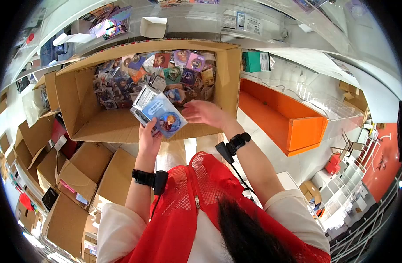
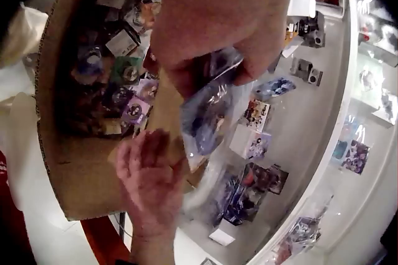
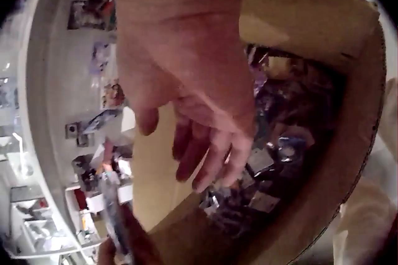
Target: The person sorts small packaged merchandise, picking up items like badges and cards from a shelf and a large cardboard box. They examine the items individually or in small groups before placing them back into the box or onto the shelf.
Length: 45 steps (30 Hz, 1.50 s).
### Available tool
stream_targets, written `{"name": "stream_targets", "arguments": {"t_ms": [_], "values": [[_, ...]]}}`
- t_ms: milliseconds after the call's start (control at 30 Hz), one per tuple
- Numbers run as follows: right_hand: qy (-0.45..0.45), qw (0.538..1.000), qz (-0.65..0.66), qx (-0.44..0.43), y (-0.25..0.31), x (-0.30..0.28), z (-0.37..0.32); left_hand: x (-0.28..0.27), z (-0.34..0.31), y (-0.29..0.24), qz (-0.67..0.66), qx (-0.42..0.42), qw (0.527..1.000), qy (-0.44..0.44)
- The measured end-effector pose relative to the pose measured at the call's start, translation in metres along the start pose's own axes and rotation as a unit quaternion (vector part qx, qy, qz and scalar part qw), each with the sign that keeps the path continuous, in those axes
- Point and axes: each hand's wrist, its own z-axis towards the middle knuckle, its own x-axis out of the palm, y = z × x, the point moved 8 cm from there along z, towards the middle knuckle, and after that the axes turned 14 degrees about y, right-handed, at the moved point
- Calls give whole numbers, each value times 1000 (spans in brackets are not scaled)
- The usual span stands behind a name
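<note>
The big box (image 1: 100, 124) was open on top, so a hand could go in from above. Its walls (image 1: 230, 79) blocked the sides, and the left hand (image 1: 150, 138) held packets (image 1: 161, 110) in the way.

A shiny clear plastic packet (image 1: 169, 122), showing a light-blue card and a round picture of an orange-haired figure, is pinched in the left hand (image 1: 151, 138), tilted over the near side of an open brown cardboard carton (image 1: 232, 79). The right hand (image 1: 205, 113) holds nothing just beside the packet's right edge. Inside the carton lie many small colourful picture packets (image 1: 172, 74), loosely heaped, overlapping and turned various ways.
</note>
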Motion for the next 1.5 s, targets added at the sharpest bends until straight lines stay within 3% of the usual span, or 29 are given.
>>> {"name": "stream_targets", "arguments": {"t_ms": [100, 200, 367, 433, 533, 700, 833, 933, 1033, 1333, 1433, 1500], "values": [[21, 994, -106, 15, 8, 60, 5, 5, 3, -3, 86, 11, 996, -10], [-33, 956, -293, -2, 18, 59, 14, 12, 9, -10, 144, 23, 989, -8], [-105, 986, -64, -115, 6, 27, 12, 12, 16, -23, 74, 39, 996, -22], [-131, 974, 65, -170, -1, 9, -2, 9, 19, -24, 23, 44, 999, -10], [-235, 951, 106, -172, -29, -42, -23, 7, 20, -24, -21, 41, 999, 15], [-306, 940, 67, -137, -44, -95, -47, 8, 20, -19, -86, 21, 995, 51], [-356, 922, 17, -149, -21, -115, -46, 8, 16, -20, -68, 20, 997, 43], [-338, 926, -31, -167, -5, -123, -40, 8, 13, -22, -50, 24, 998, 36], [-348, 928, -29, -130, 2, -114, -39, 8, 12, -25, -35, 33, 998, 39], [-419, 906, 59, 4, -72, -132, -58, 12, 9, -32, 44, 55, 997, 21], [-400, 915, 47, -1, -72, -132, -58, 9, 11, -30, 62, 52, 996, 27], [-365, 929, 20, -62, -53, -130, -51, 8, 12, -29, 71, 45, 996, 37]]}}
